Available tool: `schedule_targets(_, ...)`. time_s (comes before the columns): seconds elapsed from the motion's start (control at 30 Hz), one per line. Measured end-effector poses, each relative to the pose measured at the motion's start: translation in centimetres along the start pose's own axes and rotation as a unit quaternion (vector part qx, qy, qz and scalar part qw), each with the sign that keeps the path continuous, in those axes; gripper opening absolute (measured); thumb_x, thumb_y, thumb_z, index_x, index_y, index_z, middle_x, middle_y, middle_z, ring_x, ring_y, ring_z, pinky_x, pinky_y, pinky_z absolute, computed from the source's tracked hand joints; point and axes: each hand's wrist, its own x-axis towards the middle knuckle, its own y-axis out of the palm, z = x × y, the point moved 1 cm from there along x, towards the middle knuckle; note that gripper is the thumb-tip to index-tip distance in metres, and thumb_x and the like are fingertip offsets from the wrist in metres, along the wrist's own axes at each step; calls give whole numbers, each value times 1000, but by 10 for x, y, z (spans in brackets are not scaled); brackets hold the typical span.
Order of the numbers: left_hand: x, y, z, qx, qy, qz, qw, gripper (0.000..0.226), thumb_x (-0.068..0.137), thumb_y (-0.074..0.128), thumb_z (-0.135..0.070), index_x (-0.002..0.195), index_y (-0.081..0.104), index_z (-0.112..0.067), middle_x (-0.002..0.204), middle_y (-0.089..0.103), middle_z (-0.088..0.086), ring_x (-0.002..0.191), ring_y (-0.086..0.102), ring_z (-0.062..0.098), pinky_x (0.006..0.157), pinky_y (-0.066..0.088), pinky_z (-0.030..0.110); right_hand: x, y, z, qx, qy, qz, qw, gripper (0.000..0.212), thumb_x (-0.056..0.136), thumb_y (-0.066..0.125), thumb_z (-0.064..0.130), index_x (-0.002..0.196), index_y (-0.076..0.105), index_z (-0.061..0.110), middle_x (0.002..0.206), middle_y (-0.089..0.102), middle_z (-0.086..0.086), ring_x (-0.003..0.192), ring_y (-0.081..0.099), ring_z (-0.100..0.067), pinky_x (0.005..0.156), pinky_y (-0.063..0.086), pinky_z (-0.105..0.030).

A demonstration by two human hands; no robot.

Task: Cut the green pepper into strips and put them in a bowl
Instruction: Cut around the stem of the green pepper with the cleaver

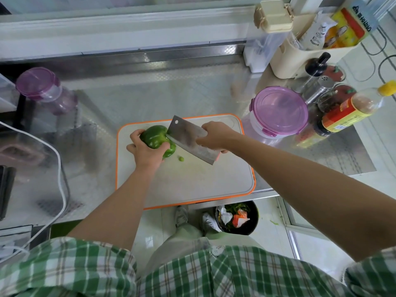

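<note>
Left grip (147,150) clamped on green pepper (154,136) at cutting board's (192,183) far-left corner, right grip (216,136) clamped on cleaver (189,139) touching pepper, board's near half bare

Pepper (155,137) sat on the board (192,181) at frame centre, cleaver (188,140) touching its right side, tub (278,110) further right, bin (255,213) below.

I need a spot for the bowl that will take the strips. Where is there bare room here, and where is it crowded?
Bare steel counter lies behind the cutting board, between the purple-lidded jar at left and the purple-lidded tub at right. The board's near half, below the green pepper and cleaver, is bare too. The right side is crowded with bottles.
</note>
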Motion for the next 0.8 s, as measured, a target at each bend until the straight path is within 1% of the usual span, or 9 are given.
schedule_targets(0.1,0,1,0,-4,-5,-4,1000,67,74,77,-17,124,35,-29,126,22,4,101,44,25,71,61,43,0,-4,-1,-3,-3,-5,1000,18,88,49,23,74,44,12,72,54,-12,47,48,-25,43,34,-23)
schedule_targets(0.3,1,-1,1,-12,-10,0,1000,65,74,76,-17,123,36,-32,125,22,4,102,47,26,70,61,40,-3,2,-2,4,-9,9,1000,15,88,51,23,88,52,8,77,55,-11,59,54,-29,43,40,-25)
schedule_targets(0.4,1,-2,3,-2,-4,9,1000,66,73,78,-16,122,36,-33,128,23,6,102,47,27,67,61,39,-2,6,-5,-15,-6,3,1000,18,90,51,28,89,49,10,80,52,-7,58,53,-23,45,36,-25)
schedule_targets(0.5,4,-5,6,-12,8,2,1000,68,71,80,-16,120,36,-31,131,30,6,108,49,29,62,61,40,6,8,-13,-28,-9,-57,998,19,93,49,28,97,52,10,98,59,-14,95,59,-33,62,34,-28)
schedule_targets(0.53,6,-7,7,-21,6,-4,1000,67,70,80,-16,119,36,-31,131,31,6,111,49,29,61,61,41,9,8,-16,-9,-6,-85,996,22,94,48,27,102,55,7,101,60,-17,100,58,-34,68,35,-29)
schedule_targets(0.6,9,-13,9,-34,2,-9,999,66,71,79,-16,116,35,-32,133,32,6,115,48,29,58,61,39,18,9,-21,50,14,-122,991,26,93,46,22,110,54,4,91,58,-16,84,60,-36,69,43,-33)
schedule_targets(0.67,13,-19,12,-44,3,-4,999,65,71,79,-16,113,34,-35,134,32,5,117,48,28,57,60,38,26,11,-26,119,50,-121,984,26,89,40,13,112,50,7,83,57,-12,58,58,-32,59,50,-35)
schedule_targets(0.7,15,-21,13,-49,4,-1,999,65,70,79,-17,113,34,-36,134,32,5,118,49,28,56,60,38,30,14,-30,147,68,-116,980,27,87,38,10,112,48,8,82,57,-12,54,58,-31,55,50,-34)
schedule_targets(0.8,20,-25,16,-50,1,8,999,65,69,79,-19,112,35,-38,134,34,5,116,50,27,56,59,35,45,29,-46,170,93,-105,975,28,87,40,13,113,48,5,88,58,-15,75,61,-35,60,47,-37)
